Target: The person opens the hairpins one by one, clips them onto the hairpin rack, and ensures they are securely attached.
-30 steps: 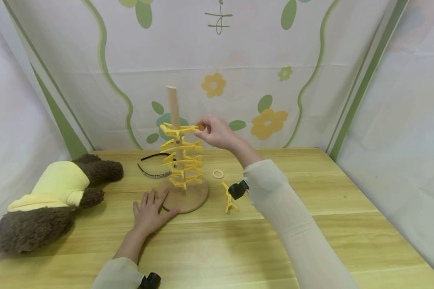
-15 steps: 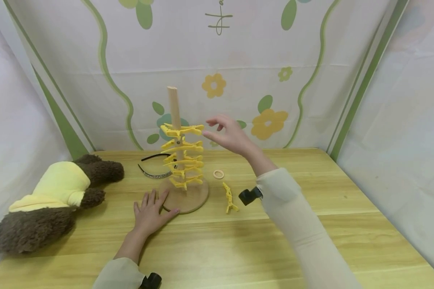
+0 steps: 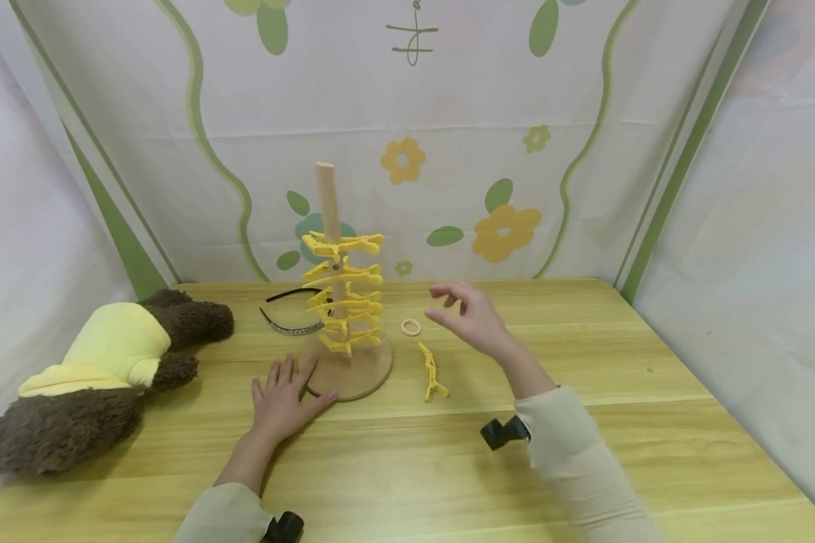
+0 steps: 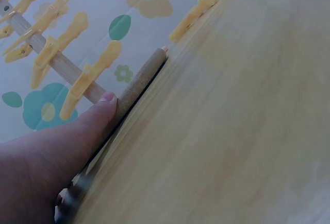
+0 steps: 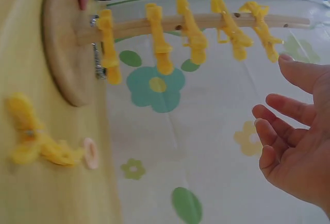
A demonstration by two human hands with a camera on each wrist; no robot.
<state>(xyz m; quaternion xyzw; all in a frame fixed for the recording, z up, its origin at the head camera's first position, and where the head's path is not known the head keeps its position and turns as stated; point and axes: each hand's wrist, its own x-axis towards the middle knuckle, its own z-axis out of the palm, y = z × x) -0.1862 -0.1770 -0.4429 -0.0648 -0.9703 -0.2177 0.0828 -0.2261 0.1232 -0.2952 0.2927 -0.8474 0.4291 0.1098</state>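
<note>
A wooden post [image 3: 327, 200] rises from a round wooden base [image 3: 356, 377]. Several yellow hair clips [image 3: 342, 302] are clamped along it, one above another; the topmost clip [image 3: 360, 243] sits a little above the post's middle. My left hand [image 3: 281, 403] lies flat with spread fingers, its thumb and index finger touching the base's near left edge. My right hand [image 3: 472, 317] hovers right of the stand, fingers loosely bent and holding nothing. Below and left of it, a loose yellow hair clip [image 3: 431, 371] lies on the table, near a small pale ring [image 3: 410, 327].
Behind the stand lies a dark headband [image 3: 292, 329] with a glittery band, partly hidden by the post and clips. A brown plush toy [image 3: 68, 430] in a yellow top lies at the left. A printed curtain [image 3: 462, 98] closes off the table's back.
My right hand has let go of the topmost clip and moved down and to the right. That clip stays on the post. My left hand has not moved.
</note>
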